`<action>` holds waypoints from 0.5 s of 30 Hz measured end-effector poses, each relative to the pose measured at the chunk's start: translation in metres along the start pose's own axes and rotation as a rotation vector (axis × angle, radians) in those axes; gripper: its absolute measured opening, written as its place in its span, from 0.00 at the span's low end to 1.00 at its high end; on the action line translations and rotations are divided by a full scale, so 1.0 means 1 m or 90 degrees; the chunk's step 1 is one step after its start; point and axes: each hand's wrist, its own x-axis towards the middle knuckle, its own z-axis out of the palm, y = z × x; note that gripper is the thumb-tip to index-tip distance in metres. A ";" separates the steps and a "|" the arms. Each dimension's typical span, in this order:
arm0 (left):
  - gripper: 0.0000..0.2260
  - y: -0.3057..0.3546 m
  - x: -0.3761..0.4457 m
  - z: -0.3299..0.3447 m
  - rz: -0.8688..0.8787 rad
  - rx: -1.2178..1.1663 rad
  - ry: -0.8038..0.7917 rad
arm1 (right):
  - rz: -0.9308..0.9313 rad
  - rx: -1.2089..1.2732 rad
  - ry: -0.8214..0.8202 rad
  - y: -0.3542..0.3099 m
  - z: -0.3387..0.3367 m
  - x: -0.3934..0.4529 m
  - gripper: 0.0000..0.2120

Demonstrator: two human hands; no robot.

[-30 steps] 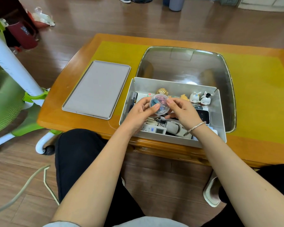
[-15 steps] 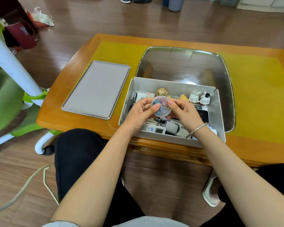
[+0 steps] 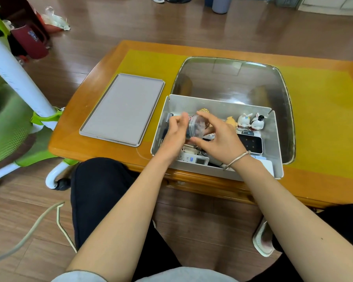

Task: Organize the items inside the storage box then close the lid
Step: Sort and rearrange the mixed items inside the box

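- Your right hand grips a small clear round container, fingers over its top and thumb beneath, holding it tilted above the left half of the storage box.
- Your left hand is at the container's left side; it is blurred, so you cannot tell whether its curled fingers hold it.
- A silver bangle sits on your right wrist.
- Inside the box, two white rabbit figurines stand at the far right corner with a yellow figure just beside them; a black-faced device lies below them, and a white remote lies by the near wall.
- The box rests on a shiny metal tray on the wooden table.
- The grey lid lies flat on the table, left of the box and apart from it.
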 end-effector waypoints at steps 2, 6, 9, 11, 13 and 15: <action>0.29 -0.001 -0.001 0.001 0.027 0.009 -0.032 | 0.032 0.110 -0.033 -0.001 -0.003 -0.001 0.30; 0.19 -0.001 -0.006 0.004 0.090 0.078 -0.025 | 0.082 0.235 -0.065 -0.001 -0.006 -0.004 0.26; 0.16 0.000 -0.010 0.007 0.146 0.067 -0.010 | 0.153 0.297 -0.072 -0.001 -0.005 -0.003 0.21; 0.14 0.000 -0.011 0.007 0.171 0.074 0.003 | 0.182 0.319 -0.091 -0.003 -0.006 -0.001 0.21; 0.13 -0.001 -0.013 0.008 0.187 0.077 0.013 | 0.189 0.338 -0.112 -0.004 -0.007 0.000 0.19; 0.14 -0.002 -0.013 0.009 0.202 0.085 0.023 | 0.192 0.356 -0.127 -0.004 -0.009 0.001 0.18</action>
